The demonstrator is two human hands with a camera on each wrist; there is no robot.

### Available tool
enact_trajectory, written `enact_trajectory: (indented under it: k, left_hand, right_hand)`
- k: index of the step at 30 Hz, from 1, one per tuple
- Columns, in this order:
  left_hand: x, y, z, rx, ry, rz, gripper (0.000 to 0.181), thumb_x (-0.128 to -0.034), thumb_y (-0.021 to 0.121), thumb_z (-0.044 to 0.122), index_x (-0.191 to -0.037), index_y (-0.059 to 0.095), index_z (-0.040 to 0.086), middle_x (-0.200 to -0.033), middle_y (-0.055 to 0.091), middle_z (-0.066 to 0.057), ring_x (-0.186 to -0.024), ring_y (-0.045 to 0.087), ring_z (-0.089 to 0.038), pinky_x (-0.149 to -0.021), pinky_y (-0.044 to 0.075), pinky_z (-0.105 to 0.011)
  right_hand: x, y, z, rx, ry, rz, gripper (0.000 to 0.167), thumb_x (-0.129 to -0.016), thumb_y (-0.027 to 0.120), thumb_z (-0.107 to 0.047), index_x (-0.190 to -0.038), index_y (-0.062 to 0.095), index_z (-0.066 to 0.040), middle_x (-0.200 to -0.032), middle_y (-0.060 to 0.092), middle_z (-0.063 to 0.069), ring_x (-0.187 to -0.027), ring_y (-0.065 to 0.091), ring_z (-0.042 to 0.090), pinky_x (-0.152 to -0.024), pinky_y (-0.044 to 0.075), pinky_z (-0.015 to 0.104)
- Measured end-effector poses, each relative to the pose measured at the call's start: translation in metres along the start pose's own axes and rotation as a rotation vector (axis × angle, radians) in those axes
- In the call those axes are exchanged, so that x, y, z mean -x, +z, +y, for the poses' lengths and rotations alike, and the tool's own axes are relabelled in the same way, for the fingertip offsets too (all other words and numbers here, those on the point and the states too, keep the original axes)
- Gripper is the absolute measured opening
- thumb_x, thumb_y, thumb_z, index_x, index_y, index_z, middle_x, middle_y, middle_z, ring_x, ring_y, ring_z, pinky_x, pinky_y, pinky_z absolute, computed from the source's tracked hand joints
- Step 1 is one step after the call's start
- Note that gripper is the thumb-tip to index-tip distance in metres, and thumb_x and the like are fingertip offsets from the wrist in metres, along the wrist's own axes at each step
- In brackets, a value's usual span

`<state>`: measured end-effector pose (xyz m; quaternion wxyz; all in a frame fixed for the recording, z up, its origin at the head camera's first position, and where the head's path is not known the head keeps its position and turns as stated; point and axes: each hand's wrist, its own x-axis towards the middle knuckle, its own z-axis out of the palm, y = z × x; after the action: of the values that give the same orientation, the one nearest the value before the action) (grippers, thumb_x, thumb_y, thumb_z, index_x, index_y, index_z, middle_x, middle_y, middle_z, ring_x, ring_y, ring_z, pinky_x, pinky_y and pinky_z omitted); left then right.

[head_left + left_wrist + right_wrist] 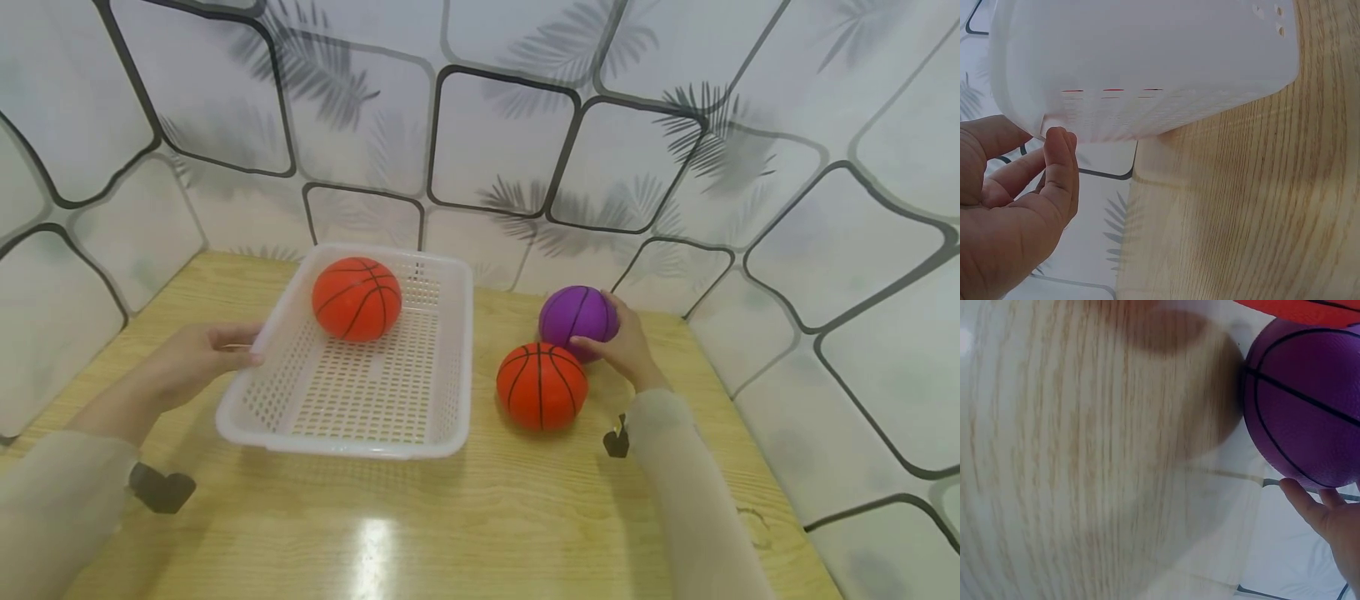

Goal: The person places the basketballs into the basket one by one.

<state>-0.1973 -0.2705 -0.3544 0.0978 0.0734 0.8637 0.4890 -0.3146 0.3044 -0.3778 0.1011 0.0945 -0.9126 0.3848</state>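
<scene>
At the left, my left hand (pixel 197 358) holds the side rim of a white plastic basket (pixel 459 367), thumb above and fingers on the outside. The left wrist view shows the thumb and fingers around that rim, beside the basket's wall (pixel 1147 50). An orange-red toy basketball (pixel 357 300) sits in the basket's far left part. On the right, my right hand (pixel 630 346) grips a purple toy basketball (pixel 577 317) from its right side, fingers behind and thumb in front. Directly before the purple ball lies another orange-red basketball (pixel 542 387), partly covering it.
Everything stands on a light wood-grain table (pixel 465 525). A patterned white wall covering (pixel 502 142) rises along the back and both sides. Dark pieces hang at both cuffs, one by the left sleeve (pixel 60 500), one by the right sleeve (pixel 690 492).
</scene>
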Motion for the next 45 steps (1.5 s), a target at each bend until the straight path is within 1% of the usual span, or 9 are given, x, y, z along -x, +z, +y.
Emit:
enact_trajectory:
  k: [4,12,19,24,27,33,39,42,45]
  left_hand:
    - [0.0,0.0,0.0,0.006,-0.007,-0.004,0.063,-0.0909,0.066,0.02,-0.139,0.038,-0.009,-0.132,0.047,-0.032,-0.124,0.039,-0.045,-0.102,0.027,-0.063]
    - [0.001,-0.001,0.002,-0.022,-0.014,0.001,0.062,-0.0911,0.065,0.021,-0.139,0.039,-0.009,-0.13,0.048,-0.033,-0.124,0.039,-0.047,-0.101,0.027,-0.064]
    - [0.0,-0.001,0.003,-0.033,-0.022,-0.004,0.063,-0.091,0.065,0.021,-0.139,0.039,-0.009,-0.131,0.047,-0.033,-0.126,0.037,-0.046,-0.102,0.026,-0.064]
    - [0.0,-0.001,0.003,-0.007,-0.02,-0.01,0.062,-0.0911,0.065,0.019,-0.139,0.038,-0.009,-0.132,0.047,-0.032,-0.124,0.04,-0.042,-0.102,0.028,-0.062]
    - [0.0,-0.001,0.003,0.002,-0.016,-0.01,0.062,-0.0911,0.065,0.018,-0.139,0.038,-0.009,-0.132,0.047,-0.031,-0.122,0.043,-0.039,-0.102,0.029,-0.061]
    - [0.0,-0.001,0.003,0.018,-0.022,-0.014,0.062,-0.0914,0.064,0.018,-0.14,0.036,-0.01,-0.134,0.045,-0.033,-0.125,0.038,-0.044,-0.102,0.026,-0.063]
    - [0.0,-0.001,0.003,0.03,-0.033,-0.021,0.064,-0.0912,0.065,0.018,-0.141,0.035,-0.01,-0.135,0.043,-0.034,-0.126,0.036,-0.046,-0.103,0.024,-0.064]
    - [0.0,-0.001,0.003,0.034,-0.035,-0.023,0.065,-0.0912,0.065,0.018,-0.141,0.035,-0.01,-0.135,0.043,-0.034,-0.126,0.036,-0.046,-0.103,0.025,-0.064]
    - [0.0,-0.001,0.003,0.033,-0.028,-0.022,0.064,-0.0914,0.064,0.017,-0.14,0.034,-0.011,-0.135,0.043,-0.034,-0.125,0.037,-0.045,-0.103,0.026,-0.063]
  right_hand:
    - [0.0,0.002,0.001,0.012,-0.02,0.005,0.101,-0.068,0.087,-0.018,-0.149,0.028,-0.006,-0.144,0.034,0.025,-0.132,0.028,0.043,-0.104,0.03,0.06]
    - [0.002,0.002,0.003,0.054,0.058,0.016,0.105,-0.065,0.089,-0.019,-0.15,0.026,-0.012,-0.144,0.028,0.027,-0.131,0.028,0.045,-0.103,0.028,0.062]
    - [0.005,0.002,0.005,0.049,0.066,0.049,0.103,-0.066,0.089,-0.023,-0.149,0.029,-0.014,-0.143,0.032,0.025,-0.129,0.032,0.044,-0.102,0.03,0.062]
    - [0.006,0.0,0.002,0.012,0.057,0.089,0.101,-0.066,0.089,-0.024,-0.148,0.031,-0.015,-0.144,0.034,0.022,-0.13,0.034,0.041,-0.103,0.032,0.059]
    - [0.005,-0.003,-0.003,-0.022,0.045,0.099,0.1,-0.068,0.088,-0.023,-0.149,0.03,-0.015,-0.146,0.032,0.022,-0.13,0.034,0.042,-0.102,0.033,0.059]
    - [0.0,-0.011,-0.012,-0.091,0.032,0.099,0.098,-0.07,0.086,-0.022,-0.149,0.028,-0.021,-0.15,0.027,0.017,-0.128,0.036,0.043,-0.1,0.036,0.058]
    - [-0.004,-0.019,-0.026,-0.161,0.003,0.092,0.098,-0.072,0.085,-0.018,-0.15,0.026,-0.021,-0.15,0.028,0.014,-0.121,0.042,0.041,-0.094,0.042,0.057]
    - [-0.004,-0.024,-0.04,-0.184,0.0,0.074,0.098,-0.072,0.084,-0.015,-0.151,0.025,-0.019,-0.15,0.027,0.014,-0.122,0.041,0.042,-0.095,0.041,0.059]
    - [0.002,-0.029,-0.065,-0.191,-0.01,0.057,0.096,-0.073,0.083,-0.011,-0.15,0.026,-0.015,-0.149,0.028,0.018,-0.122,0.041,0.045,-0.096,0.04,0.06]
